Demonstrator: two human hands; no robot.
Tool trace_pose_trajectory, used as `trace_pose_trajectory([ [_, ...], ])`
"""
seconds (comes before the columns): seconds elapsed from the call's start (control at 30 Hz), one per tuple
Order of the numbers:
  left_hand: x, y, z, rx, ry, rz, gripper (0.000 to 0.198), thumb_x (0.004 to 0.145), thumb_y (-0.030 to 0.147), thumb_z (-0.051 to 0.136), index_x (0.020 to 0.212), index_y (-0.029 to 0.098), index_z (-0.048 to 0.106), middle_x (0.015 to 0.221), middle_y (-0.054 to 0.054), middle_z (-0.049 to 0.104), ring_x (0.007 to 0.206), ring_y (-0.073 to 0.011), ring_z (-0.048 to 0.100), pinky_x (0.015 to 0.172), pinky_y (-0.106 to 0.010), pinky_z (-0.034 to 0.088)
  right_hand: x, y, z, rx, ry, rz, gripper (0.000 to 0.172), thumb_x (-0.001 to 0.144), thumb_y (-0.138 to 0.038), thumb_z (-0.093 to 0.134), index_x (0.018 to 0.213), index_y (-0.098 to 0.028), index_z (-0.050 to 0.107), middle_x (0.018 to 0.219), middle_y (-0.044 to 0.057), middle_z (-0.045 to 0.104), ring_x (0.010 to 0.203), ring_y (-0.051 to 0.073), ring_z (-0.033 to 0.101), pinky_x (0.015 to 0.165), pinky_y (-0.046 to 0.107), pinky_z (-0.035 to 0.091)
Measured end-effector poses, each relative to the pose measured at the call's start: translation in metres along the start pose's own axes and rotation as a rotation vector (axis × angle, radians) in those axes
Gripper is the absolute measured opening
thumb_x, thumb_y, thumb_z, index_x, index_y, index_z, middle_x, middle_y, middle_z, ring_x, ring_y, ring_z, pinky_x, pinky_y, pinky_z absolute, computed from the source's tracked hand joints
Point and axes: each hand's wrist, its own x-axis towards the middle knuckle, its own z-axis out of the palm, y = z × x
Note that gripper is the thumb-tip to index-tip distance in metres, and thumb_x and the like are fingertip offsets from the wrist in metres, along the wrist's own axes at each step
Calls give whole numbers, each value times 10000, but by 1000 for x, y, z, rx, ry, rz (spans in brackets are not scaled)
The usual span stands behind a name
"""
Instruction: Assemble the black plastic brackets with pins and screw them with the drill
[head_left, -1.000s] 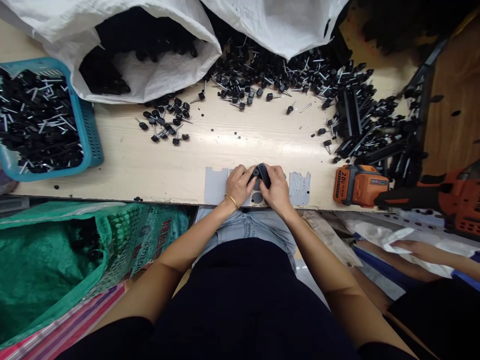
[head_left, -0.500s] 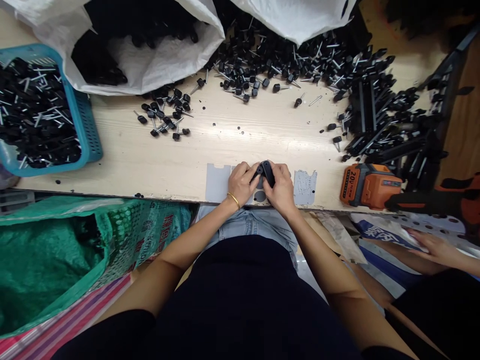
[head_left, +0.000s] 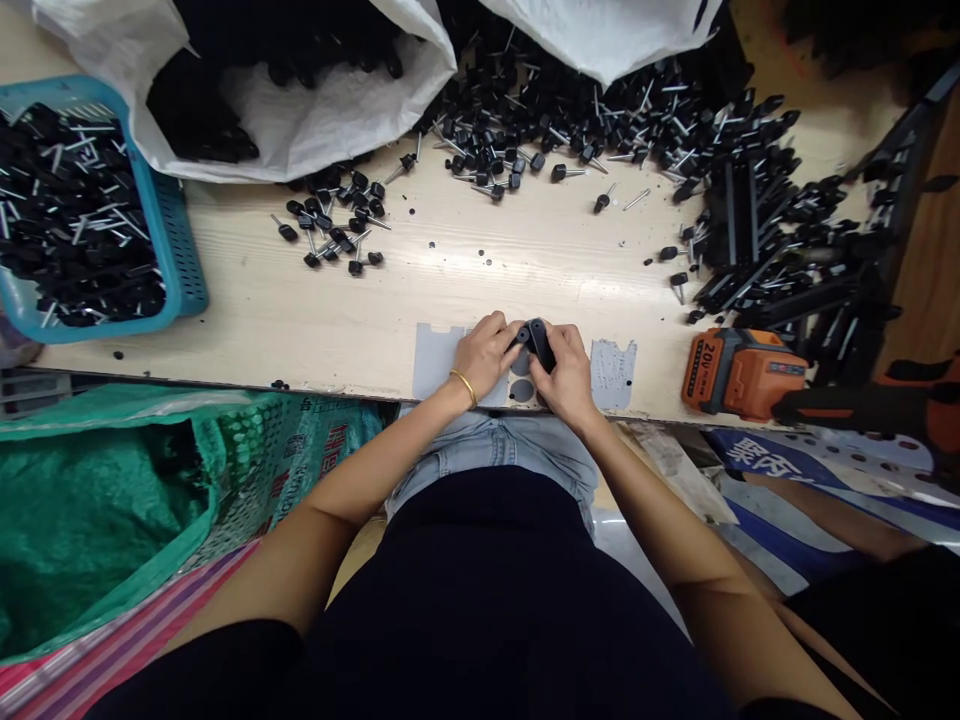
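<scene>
At the near edge of the table, my right hand (head_left: 568,372) is closed around a long black plastic piece (head_left: 541,345) with a rounded end and a small hole. My left hand (head_left: 484,357) pinches a second black piece (head_left: 523,335), which also shows a small round hole; most of it is hidden by my fingers. The two pieces meet at their far ends. Beneath them, grey patches (head_left: 435,362) are stuck to the table, with dark grey discs (head_left: 522,390) between my hands.
Black knobs with metal pins (head_left: 517,165) lie heaped at the back. A blue basket (head_left: 180,240) full of them stands left. White sacks (head_left: 300,140) lean over the back. At right are black bars (head_left: 739,215) and an orange 20V battery tool (head_left: 750,372).
My hands keep hold of the black pieces, and my left hand has shifted slightly. The other person's hand at the right has gone out of view. The whole view has moved a little.
</scene>
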Motion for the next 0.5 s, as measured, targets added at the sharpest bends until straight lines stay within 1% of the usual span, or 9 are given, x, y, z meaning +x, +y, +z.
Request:
trace_pose_trajectory([
  [0.13,-3,9,5,21,61,-103,292,949,232,442,1195,143,571,929,-63,545,874,-183,538,741,-273,458,-1,1,3,8,31,-21,493,807,-249,486,1295,-189,512,1071,108,534,999,254,552,861,394,501],
  [0.2,-1,7,4,18,41,-109,309,947,217,432,1215,132,560,942,-66,544,872,-179,539,736,-269,459,-1,1,4,16,43,-42,495,804,-239,485,1293,-176,516,1062,110,532,987,253,558,860,396,504],
  [0.27,6,-2,-2,6,-32,-38,300,933,224,464,1206,159,572,932,-47,541,848,-166,540,718,-255,457,-1,2,5,17,43,-52,502,797,-224,482,1294,-167,517,1053,110,531,981,252,558,867,403,503],
  [0.33,13,-13,-8,-21,-121,72,282,913,240,511,1180,198,591,917,-24,537,822,-152,539,704,-239,453,-1,3,5,11,41,-50,513,788,-210,482,1298,-165,516,1049,110,530,976,254,556,874,412,501],
  [0.4,17,-18,-8,-50,-162,141,269,902,253,530,1160,215,598,905,-15,531,808,-146,537,709,-237,454,-1,3,5,6,44,-44,524,780,-200,483,1302,-164,512,1049,111,525,976,257,553,876,419,501],
  [0.43,17,-17,-6,-58,-144,132,271,906,250,518,1165,209,591,905,-19,528,814,-150,536,723,-246,458,-1,3,5,6,46,-44,526,779,-196,481,1303,-162,511,1050,112,521,976,257,551,873,419,502],
  [0.5,16,-10,1,-57,-42,30,292,920,224,472,1193,179,564,910,-36,521,840,-165,532,763,-274,465,-1,3,5,9,47,-47,524,783,-191,473,1304,-159,508,1049,114,513,972,255,548,864,414,505],
])
